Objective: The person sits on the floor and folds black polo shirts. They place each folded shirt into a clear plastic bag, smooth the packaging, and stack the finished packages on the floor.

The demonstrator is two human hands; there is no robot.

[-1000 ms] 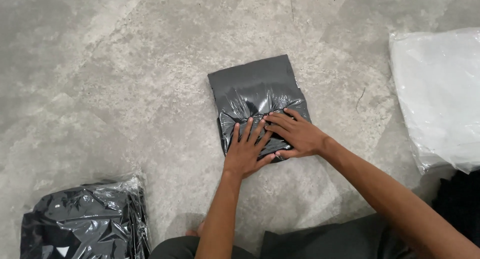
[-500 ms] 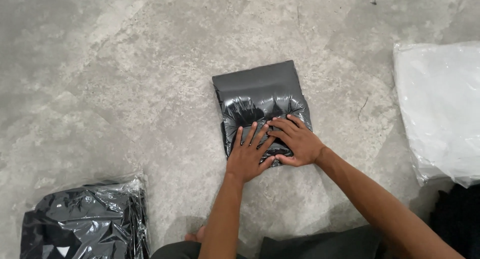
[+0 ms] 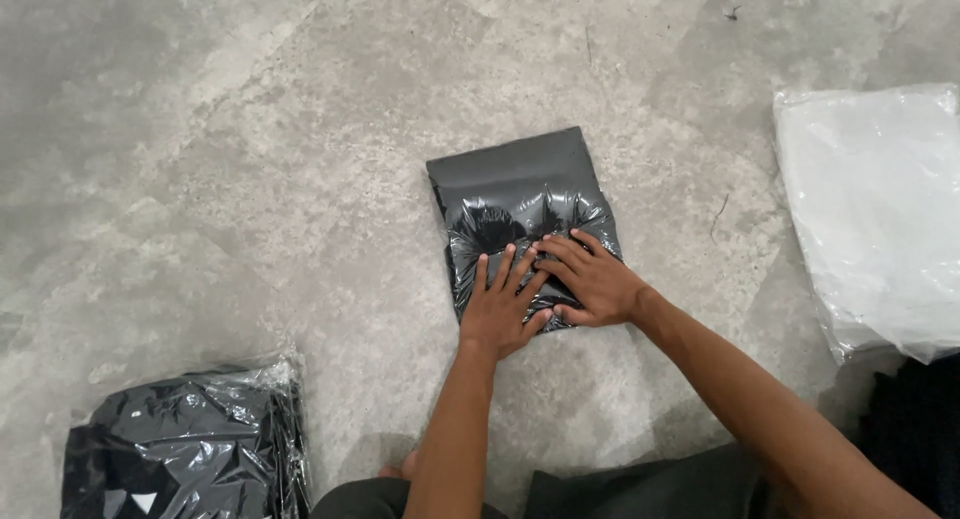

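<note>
A dark grey plastic mailer bag (image 3: 515,194) lies flat on the concrete floor in the head view, its near half wrinkled and glossy. My left hand (image 3: 503,307) presses palm-down on the bag's near edge with fingers spread. My right hand (image 3: 592,279) lies beside it, fingers flat on the same wrinkled part, touching the left hand's fingers. Neither hand grips anything; both rest on the bag's surface.
A clear-wrapped black garment (image 3: 185,449) sits at the lower left. A pile of white translucent bags (image 3: 880,209) lies at the right edge, with something dark (image 3: 915,429) below it. My knees and dark shorts (image 3: 620,489) are at the bottom.
Both hands have stayed pressed on the bag's near half, shifting only slightly. The bag has not moved on the floor.
</note>
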